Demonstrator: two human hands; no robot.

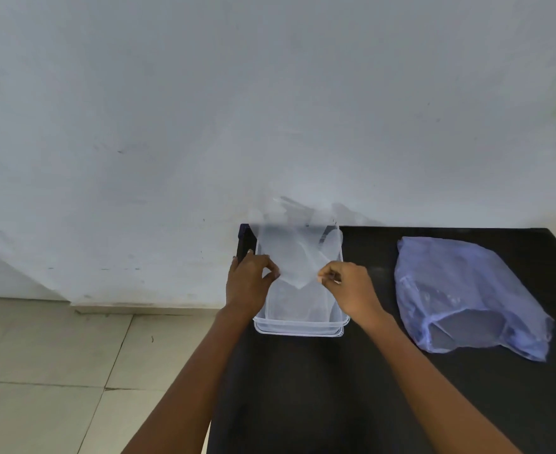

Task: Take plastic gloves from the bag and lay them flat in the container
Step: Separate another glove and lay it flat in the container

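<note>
Head view, setting: a black table (384, 371) fills the lower right of the picture and stands against a pale grey wall (204, 109); beige floor tiles (41, 371) show at the lower left.

Head view, container: a clear plastic container (298, 327), rectangular and open at the top, sits at the table's far left corner, its long side running away from the person toward the wall.

Head view, glove: a thin, see-through plastic glove (298, 257) is stretched over the container, held up at its near edge so the rest slopes away toward the wall. Its far end blurs into the wall, so the glove's fingers are hard to make out. Pale film also shows low inside the container, but whether that is another glove cannot be told.

Head view, left hand: the left hand (249, 283) is at the container's left wall, thumb and forefinger pinched shut on the glove's near left corner.

Head view, right hand: the right hand (348, 286) is at the container's right wall, fingers curled and the fingertips nipping the glove's near right corner. Both bare forearms reach in from the bottom edge.

Head view, bag: a crumpled bluish-purple plastic bag (466, 293) lies on the table to the right, well apart from the container, its open mouth facing the person.
</note>
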